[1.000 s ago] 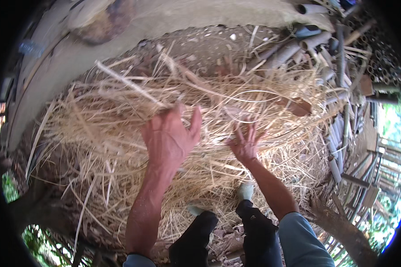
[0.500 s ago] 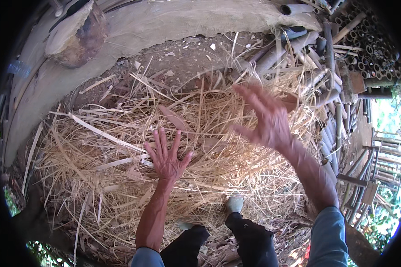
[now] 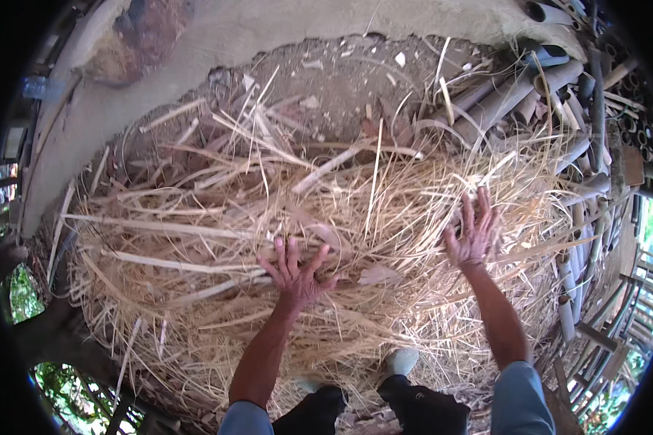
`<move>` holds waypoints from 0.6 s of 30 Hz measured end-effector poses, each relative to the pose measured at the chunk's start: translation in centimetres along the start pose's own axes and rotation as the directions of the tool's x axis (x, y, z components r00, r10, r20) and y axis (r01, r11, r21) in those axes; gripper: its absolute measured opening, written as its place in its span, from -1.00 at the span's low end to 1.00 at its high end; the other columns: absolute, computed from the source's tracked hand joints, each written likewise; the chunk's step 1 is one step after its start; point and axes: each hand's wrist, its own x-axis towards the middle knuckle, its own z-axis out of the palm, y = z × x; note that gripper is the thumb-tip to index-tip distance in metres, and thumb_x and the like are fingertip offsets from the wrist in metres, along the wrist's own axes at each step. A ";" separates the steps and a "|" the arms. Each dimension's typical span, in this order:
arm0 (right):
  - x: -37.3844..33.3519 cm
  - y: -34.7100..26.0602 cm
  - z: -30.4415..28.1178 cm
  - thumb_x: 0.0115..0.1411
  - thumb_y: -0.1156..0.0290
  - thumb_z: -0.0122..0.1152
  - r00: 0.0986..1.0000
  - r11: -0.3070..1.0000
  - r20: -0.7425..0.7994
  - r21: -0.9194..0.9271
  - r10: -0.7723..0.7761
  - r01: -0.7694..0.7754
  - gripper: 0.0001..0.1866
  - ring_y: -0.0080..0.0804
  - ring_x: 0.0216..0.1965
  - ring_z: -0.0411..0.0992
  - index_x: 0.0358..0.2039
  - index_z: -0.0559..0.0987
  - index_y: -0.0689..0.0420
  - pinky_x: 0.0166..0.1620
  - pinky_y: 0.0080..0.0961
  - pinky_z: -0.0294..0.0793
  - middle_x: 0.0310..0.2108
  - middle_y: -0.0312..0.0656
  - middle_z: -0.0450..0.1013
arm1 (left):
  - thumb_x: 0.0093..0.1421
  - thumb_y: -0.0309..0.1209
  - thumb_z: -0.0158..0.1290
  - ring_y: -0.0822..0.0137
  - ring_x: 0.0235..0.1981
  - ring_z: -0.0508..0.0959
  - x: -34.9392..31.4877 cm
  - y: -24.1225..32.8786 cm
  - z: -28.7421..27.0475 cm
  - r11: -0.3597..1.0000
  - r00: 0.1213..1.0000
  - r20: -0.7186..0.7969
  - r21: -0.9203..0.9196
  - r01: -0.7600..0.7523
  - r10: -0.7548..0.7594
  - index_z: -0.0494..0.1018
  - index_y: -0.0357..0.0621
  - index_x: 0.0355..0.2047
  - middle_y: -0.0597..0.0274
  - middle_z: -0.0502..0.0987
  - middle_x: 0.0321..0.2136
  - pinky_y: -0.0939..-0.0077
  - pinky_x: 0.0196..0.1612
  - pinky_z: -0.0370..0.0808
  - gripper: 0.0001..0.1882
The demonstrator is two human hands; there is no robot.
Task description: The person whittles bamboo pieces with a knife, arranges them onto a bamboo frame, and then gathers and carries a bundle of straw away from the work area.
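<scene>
A wide heap of pale bamboo shavings spreads over the ground in front of me. My left hand rests on its middle with the fingers spread, palm down, beside a few longer flat strips. My right hand presses on the right part of the heap, fingers apart, among loose curled strips. Neither hand grips anything. A broader pinkish-brown flake lies just beyond the fingers of my left hand.
Thick bamboo poles lie piled at the far right. A pale raised ledge curves along the back, with bare dirt before it. My shoes stand at the heap's near edge. A bamboo rack stands at the right.
My right hand has come down from above the heap onto its right side. The left hand stays spread on the shavings. The view has shifted, and some strips lie differently.
</scene>
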 end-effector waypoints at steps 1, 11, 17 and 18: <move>-0.6 -0.9 -1.7 0.19 -0.50 -0.24 0.982 0.999 0.188 -0.045 0.014 -0.006 -0.03 -0.15 0.54 -0.34 0.49 0.02 -0.24 0.46 0.25 -0.41 0.53 -0.02 -0.33 | 0.22 0.48 -0.27 -0.05 0.51 -0.20 -1.4 -0.6 0.3 1.000 1.000 0.016 -0.001 0.009 -0.009 0.30 0.50 0.34 0.01 -0.16 0.50 -0.35 0.36 -0.65 -0.21; 16.8 -18.8 -19.1 -0.05 -0.60 0.09 0.771 0.767 0.243 0.469 -0.589 0.438 0.20 0.18 0.38 0.14 0.36 0.27 0.13 0.44 0.20 -0.04 0.36 0.15 0.19 | 0.26 0.46 -0.36 0.00 0.51 -0.15 -2.1 -1.7 0.0 0.997 0.999 -0.033 0.066 0.041 -0.039 0.31 0.54 0.32 0.03 -0.13 0.49 -0.32 0.41 -0.56 -0.25; 17.7 -26.7 -5.0 -0.10 -0.78 -0.22 0.609 0.833 0.605 0.522 -0.513 0.183 0.34 0.19 0.46 -0.09 0.41 0.21 0.13 0.46 0.18 -0.08 0.44 0.20 -0.03 | 0.27 0.44 -0.36 0.04 0.51 -0.14 -0.6 -1.0 0.4 0.999 0.996 -0.074 0.011 0.054 -0.053 0.29 0.53 0.34 0.05 -0.13 0.50 -0.29 0.43 -0.52 -0.25; 18.2 -25.9 -3.7 -0.12 -0.79 -0.21 0.501 0.828 0.701 0.558 -0.507 0.058 0.36 0.19 0.46 -0.06 0.38 0.25 0.17 0.46 0.16 -0.07 0.43 0.21 0.00 | 0.27 0.44 -0.36 0.04 0.51 -0.14 -0.5 -0.7 0.7 0.999 0.993 -0.111 -0.007 0.032 -0.033 0.29 0.53 0.34 0.06 -0.13 0.50 -0.29 0.43 -0.50 -0.26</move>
